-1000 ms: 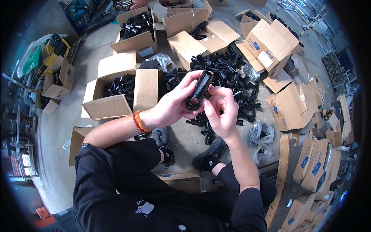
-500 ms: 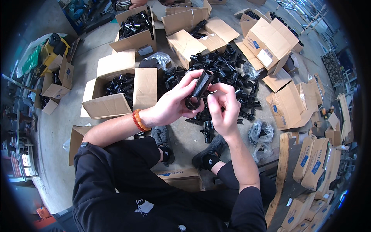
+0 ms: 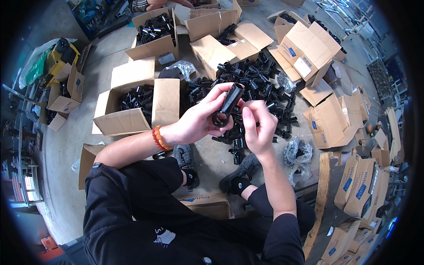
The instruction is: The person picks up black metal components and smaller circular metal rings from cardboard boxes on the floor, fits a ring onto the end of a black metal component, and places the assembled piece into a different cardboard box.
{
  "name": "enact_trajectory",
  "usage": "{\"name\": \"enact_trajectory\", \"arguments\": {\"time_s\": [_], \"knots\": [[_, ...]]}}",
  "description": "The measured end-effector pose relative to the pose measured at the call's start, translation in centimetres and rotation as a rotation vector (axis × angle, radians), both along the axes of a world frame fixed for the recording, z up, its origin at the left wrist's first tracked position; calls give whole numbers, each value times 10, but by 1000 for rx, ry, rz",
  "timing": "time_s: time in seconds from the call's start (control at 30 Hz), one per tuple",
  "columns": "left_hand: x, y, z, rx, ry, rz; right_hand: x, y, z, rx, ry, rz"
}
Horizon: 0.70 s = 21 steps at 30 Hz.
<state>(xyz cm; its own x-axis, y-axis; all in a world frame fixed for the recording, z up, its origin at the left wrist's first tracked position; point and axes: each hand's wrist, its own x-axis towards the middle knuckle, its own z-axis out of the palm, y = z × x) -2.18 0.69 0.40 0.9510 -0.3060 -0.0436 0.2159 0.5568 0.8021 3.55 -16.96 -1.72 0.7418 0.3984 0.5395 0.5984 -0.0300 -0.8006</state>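
- In our left hand (image 3: 194, 121) we hold one black part (image 3: 231, 99), fingers and thumb closed around its tube; its ring end points down toward us.
- Our right hand (image 3: 260, 128) is just beside the part, fingers curled and narrow. We cannot tell whether they touch the part or pinch anything small.
- The part is in front of us, above the floor (image 3: 207, 165), with the pile (image 3: 254, 79) beyond it.
- We judge the step in hand to be close finger work on this single part.
- The next move, as we see it, calls for a steady left grip and free room for the right fingers at the part's side.
- Counted: two hands, one part held, one big pile whose loose pieces overlap too much to count.
- At least three open boxes show similar pieces inside: the left box (image 3: 123, 121), the rear box (image 3: 154, 49) and the middle box (image 3: 212, 53). More boxes stand around; overlaps prevent a sure total.
- We also count two shoes (image 3: 184, 159), one plank (image 3: 322, 190) and at least three clear bags (image 3: 298, 154).
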Motion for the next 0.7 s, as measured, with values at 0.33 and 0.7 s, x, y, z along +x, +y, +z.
{"name": "enact_trajectory", "arguments": {"time_s": [0.33, 0.7], "knots": [[4, 4, -5, -37, -60, -70, 5, 4, 11, -127, -464, 8], [3, -1, 13, 336, -183, -15, 6, 5, 9, -51, -436, 37]]}}
